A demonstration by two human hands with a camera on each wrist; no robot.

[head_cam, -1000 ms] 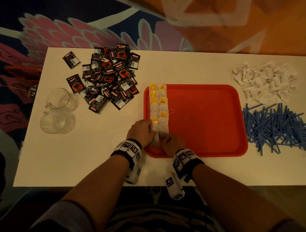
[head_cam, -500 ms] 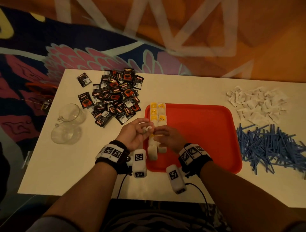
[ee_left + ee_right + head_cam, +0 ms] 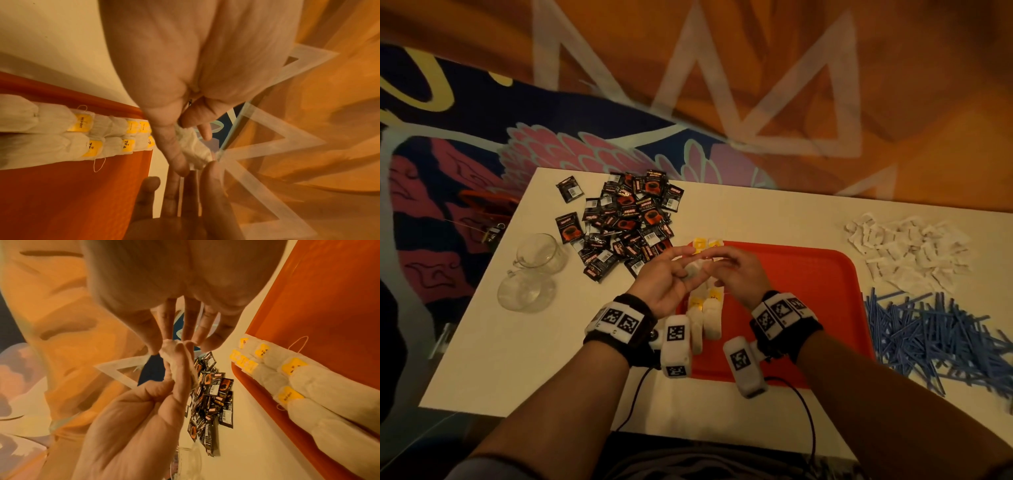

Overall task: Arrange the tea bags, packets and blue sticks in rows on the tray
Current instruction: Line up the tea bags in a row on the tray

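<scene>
Two rows of tea bags (image 3: pixel 710 318) with yellow tags lie along the left side of the red tray (image 3: pixel 791 281). Both hands are raised over that side of the tray. My left hand (image 3: pixel 688 262), palm up, holds a white tea bag (image 3: pixel 693 271) between thumb and fingers. The right hand (image 3: pixel 714 263) meets it from the right and pinches the same bag's end. In the left wrist view the tea bag (image 3: pixel 193 149) sits under the left thumb, and in the right wrist view the tea bag (image 3: pixel 176 363) hangs from the right fingertips (image 3: pixel 166 332).
A pile of black packets (image 3: pixel 626 219) lies left of the tray, with two glass cups (image 3: pixel 541 253) further left. White packets (image 3: pixel 907 250) are heaped at the right rear, and blue sticks (image 3: pixel 935 329) at the right front. The tray's middle and right show bare red.
Both hands rose from the near end of the tea bag rows to above the tray's left side. They now hold a loose tea bag between them.
</scene>
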